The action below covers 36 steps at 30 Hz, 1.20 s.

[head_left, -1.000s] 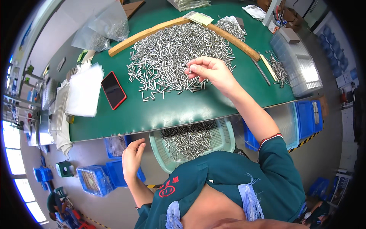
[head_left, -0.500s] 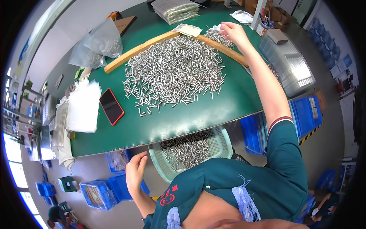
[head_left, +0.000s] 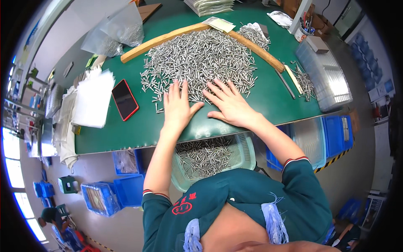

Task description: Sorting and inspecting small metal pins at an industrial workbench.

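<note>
Green tabletop (head_left: 145,132), wooden bars (head_left: 163,40) behind metal pins (head_left: 201,56)

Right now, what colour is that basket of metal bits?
The basket is pale green, seen best in the head view.

Bright, even light here over my green table (head_left: 109,138), with a pale sheen along its front edge! White glare flares off the clear plastic box (head_left: 331,80), and the metal pins (head_left: 201,59) glint. Far left, the windows (head_left: 12,161) burn out to white. My left hand (head_left: 177,107) and right hand (head_left: 230,105) look fairly crisp; straight lines bow outward, corners sink to black.
</note>
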Available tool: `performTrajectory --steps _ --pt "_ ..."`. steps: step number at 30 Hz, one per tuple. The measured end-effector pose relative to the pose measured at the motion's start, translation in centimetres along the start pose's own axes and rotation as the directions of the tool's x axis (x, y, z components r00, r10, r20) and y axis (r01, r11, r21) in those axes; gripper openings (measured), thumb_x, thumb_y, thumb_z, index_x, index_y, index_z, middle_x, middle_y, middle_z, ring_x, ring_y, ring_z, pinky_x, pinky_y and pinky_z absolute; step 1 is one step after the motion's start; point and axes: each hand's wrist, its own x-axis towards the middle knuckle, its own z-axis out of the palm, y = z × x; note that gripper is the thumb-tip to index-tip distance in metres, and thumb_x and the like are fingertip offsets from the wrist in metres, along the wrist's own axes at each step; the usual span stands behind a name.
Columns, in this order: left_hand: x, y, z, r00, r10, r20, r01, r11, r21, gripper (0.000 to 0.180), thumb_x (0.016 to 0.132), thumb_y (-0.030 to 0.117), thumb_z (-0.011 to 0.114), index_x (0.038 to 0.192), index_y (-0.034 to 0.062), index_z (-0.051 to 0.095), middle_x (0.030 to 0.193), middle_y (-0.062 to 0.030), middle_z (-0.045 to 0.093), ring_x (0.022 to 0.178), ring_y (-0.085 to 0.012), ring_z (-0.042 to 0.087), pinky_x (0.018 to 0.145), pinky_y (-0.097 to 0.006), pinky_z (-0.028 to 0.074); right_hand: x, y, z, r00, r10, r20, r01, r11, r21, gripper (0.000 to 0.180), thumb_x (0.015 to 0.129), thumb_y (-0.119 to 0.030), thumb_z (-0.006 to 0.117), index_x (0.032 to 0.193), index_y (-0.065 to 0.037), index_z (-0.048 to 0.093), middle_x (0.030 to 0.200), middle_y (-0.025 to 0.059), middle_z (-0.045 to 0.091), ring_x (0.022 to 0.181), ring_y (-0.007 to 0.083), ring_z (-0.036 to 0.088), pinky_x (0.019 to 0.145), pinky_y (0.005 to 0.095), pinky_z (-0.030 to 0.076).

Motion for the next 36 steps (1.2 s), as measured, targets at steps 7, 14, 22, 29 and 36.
performTrajectory --steps 7,14,22,29,36 --pt "-3.1 2.5 -0.1 0.987 0.141 0.070 -0.141 0.990 -0.015 0.067 0.088 0.045 0.058 0.143 0.0112 0.040 0.150 -0.0154 0.034 0.137 -0.0345 0.032 0.109 -0.057 0.024 -2.1 -1.7 0.4 1.000 -0.008 0.017 0.006 0.995 0.102 0.062 0.093 -0.045 0.051 0.145 -0.013 0.037 0.151 0.0099 0.033 0.142 0.0274 0.025 0.116 0.0509 0.015" --pt "-4.2 2.8 -2.1 0.990 0.095 0.104 -0.075 0.981 -0.181 0.065 0.088 0.034 0.063 0.144 0.0120 0.038 0.150 -0.0137 0.033 0.140 -0.0339 0.028 0.112 -0.054 0.020 -2.5 -2.0 -1.1 0.993 -0.009 -0.118 0.034 0.976 0.216 0.053 0.087 -0.029 0.064 0.135 -0.013 0.049 0.145 0.0065 0.043 0.136 0.0277 0.036 0.112 0.0480 0.027" --pt "-7.5 2.4 -3.5 0.974 -0.011 -0.226 -0.073 0.930 -0.360 0.026 0.078 0.013 0.072 0.103 0.0114 0.068 0.094 -0.0040 0.061 0.088 -0.0235 0.056 0.075 -0.036 0.043 -5.1 -2.2 -0.9 0.938 0.271 -0.216 -0.173 0.907 0.385 0.027 0.081 -0.019 0.071 0.107 -0.012 0.068 0.096 0.0022 0.062 0.080 0.0192 0.060 0.070 0.0315 0.048" --pt "-5.1 4.5 -2.8 0.998 0.010 -0.063 -0.027 0.961 -0.274 0.028 0.079 0.017 0.071 0.106 0.0126 0.067 0.090 -0.0063 0.055 0.085 -0.0249 0.054 0.074 -0.036 0.041 -2.9 -3.9 -0.5 0.951 0.249 -0.186 -0.180 0.929 0.323 0.021 0.080 -0.024 0.071 0.100 -0.016 0.068 0.091 0.0018 0.059 0.084 0.0215 0.060 0.073 0.0345 0.049" --pt "-5.9 4.4 -3.3 0.999 0.001 -0.033 -0.010 0.960 -0.281 0.022 0.080 0.019 0.069 0.100 0.0113 0.065 0.091 -0.0063 0.054 0.087 -0.0244 0.053 0.075 -0.038 0.040 -3.3 -3.5 -0.5 0.951 0.176 -0.254 -0.069 0.922 0.380 0.014 0.078 -0.011 0.071 0.092 -0.010 0.067 0.090 0.0034 0.061 0.082 0.0217 0.061 0.069 0.0338 0.050"
